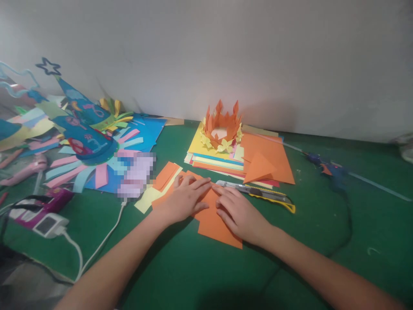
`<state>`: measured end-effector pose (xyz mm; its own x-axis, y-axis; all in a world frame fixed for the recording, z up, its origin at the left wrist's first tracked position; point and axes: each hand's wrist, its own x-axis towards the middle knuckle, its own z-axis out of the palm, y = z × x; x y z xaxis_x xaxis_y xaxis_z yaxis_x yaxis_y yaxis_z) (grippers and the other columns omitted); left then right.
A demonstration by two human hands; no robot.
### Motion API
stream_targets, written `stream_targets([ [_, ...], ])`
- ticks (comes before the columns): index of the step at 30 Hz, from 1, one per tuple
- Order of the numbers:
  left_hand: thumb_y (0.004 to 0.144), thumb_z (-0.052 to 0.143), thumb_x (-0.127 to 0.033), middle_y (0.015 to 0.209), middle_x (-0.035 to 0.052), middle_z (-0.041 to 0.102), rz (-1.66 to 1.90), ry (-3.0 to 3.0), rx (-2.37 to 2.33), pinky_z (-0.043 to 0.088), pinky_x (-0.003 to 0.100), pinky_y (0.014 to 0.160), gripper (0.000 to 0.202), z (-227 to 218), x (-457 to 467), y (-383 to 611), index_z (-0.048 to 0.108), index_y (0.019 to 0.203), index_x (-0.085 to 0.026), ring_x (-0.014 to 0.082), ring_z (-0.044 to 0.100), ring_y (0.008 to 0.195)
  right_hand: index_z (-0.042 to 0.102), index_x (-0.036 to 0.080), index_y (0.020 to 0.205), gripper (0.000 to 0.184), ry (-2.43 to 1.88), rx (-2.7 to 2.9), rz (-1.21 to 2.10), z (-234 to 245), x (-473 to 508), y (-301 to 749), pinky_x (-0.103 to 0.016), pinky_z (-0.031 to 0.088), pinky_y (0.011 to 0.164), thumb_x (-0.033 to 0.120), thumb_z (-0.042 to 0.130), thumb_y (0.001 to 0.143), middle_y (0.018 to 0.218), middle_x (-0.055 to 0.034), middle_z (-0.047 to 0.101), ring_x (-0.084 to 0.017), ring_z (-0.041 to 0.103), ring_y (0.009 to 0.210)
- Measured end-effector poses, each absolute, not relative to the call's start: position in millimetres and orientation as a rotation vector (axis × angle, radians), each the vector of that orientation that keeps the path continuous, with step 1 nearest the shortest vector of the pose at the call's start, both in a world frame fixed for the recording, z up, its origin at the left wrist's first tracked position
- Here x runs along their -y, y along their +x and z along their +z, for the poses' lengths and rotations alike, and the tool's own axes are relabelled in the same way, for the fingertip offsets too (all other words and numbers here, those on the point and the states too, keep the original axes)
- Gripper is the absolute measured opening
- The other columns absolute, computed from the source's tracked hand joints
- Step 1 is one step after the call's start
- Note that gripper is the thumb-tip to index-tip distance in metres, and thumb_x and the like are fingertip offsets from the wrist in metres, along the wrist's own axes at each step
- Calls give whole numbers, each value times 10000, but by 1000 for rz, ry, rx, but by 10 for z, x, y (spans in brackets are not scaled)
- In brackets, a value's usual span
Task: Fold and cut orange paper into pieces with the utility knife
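Observation:
Orange paper (220, 226) lies on the green table in front of me, partly covered by both hands. My left hand (184, 198) rests on its left part, fingers stretched toward the right and thumb apart. From the other side my right hand (240, 211) touches it, fingers apart and a little bent. The two index fingertips nearly meet at the paper's upper edge, where any fold is hard to make out. Just beyond my right hand lies a yellow and grey box cutter (263, 193). Smaller orange pieces (167, 174) and a pale yellow strip (145, 199) lie left of my left hand.
An orange paper crown (222, 125) stands on stacked coloured paper (196, 144). Blue cone hats (88, 140) and paper scraps crowd the left, near a blurred-out lilac object (137, 174) on a white cable (105, 243) and a power strip (45, 213). A blue glue gun (334, 170) lies right.

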<state>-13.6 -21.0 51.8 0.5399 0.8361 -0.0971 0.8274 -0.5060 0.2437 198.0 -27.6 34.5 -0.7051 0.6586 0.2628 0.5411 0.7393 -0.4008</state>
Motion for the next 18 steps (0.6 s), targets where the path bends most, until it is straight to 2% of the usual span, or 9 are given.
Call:
stream_targets([
  [2,919,372,-502,1452,43,389,42,2521,-1391,163,583,1017,505,523,206,-133,377,1386,-311,336,380,1177,546,174,815,106,-954,2589,340,352,270,1985,-473,424,917,169,460,878,1330,-145,515,-276,486,1130],
  [5,915,383,-501,1456,38,383,22,2515,-1389,144,598,1029,514,537,199,-135,365,1392,-310,339,375,1191,551,173,809,84,-965,2633,268,401,266,2002,-456,426,842,180,483,860,1274,-135,561,-268,516,1005],
  [7,910,399,-502,1460,31,376,13,2511,-1383,135,598,1038,521,550,193,-138,359,1394,-314,332,387,1182,572,170,824,107,-976,2639,247,453,268,2018,-440,407,824,173,473,862,1170,-122,621,-256,521,951],
  [10,901,425,-501,1460,24,374,7,2505,-1381,112,600,1050,530,566,182,-141,346,1397,-331,321,398,1177,618,158,833,171,-961,2638,254,541,289,2061,-405,379,788,162,452,875,894,-95,678,-227,522,822],
  [14,887,460,-503,1456,21,381,20,2497,-1374,108,596,1055,546,570,167,-148,336,1396,-349,318,396,1187,602,174,620,297,-886,2723,303,643,352,2155,-344,339,667,191,465,883,569,-43,580,-177,465,622],
  [18,884,473,-497,1455,25,382,34,2493,-1355,111,598,1053,549,577,164,-155,341,1392,-337,320,396,1193,570,193,528,374,-803,2827,388,725,421,2227,-322,287,606,201,467,888,493,-20,527,-150,433,543],
])
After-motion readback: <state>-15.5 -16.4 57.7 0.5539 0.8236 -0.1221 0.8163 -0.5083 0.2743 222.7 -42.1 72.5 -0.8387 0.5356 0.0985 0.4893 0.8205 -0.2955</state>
